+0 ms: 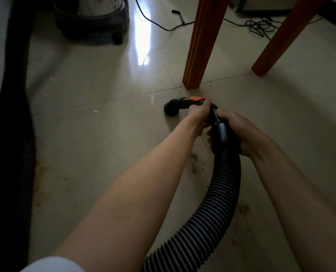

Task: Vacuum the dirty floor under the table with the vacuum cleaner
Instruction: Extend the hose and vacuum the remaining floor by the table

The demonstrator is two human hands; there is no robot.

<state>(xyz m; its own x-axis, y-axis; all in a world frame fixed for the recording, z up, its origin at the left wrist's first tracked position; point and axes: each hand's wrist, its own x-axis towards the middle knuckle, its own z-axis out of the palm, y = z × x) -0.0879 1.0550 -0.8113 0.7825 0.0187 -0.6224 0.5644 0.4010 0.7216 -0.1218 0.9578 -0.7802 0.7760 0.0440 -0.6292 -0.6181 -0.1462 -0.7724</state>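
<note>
A black vacuum nozzle (172, 108) with an orange latch points left and rests on the pale tiled floor (96, 146), just in front of a wooden table leg (200, 48). My left hand (199, 115) grips the handle right behind the latch. My right hand (239, 130) holds the black cuff where the ribbed hose (220, 197) joins the handle. The hose curves down to the bottom edge. Brown dirt (195, 163) lies on the tiles under my arms. The vacuum canister (96, 22) stands at the far left.
A second wooden table leg (285, 36) slants at the right. A black cord (259, 26) lies coiled on the floor behind the legs. More ribbed hose (12, 114) runs down the left edge. White scraps (96, 111) lie on the tiles at left.
</note>
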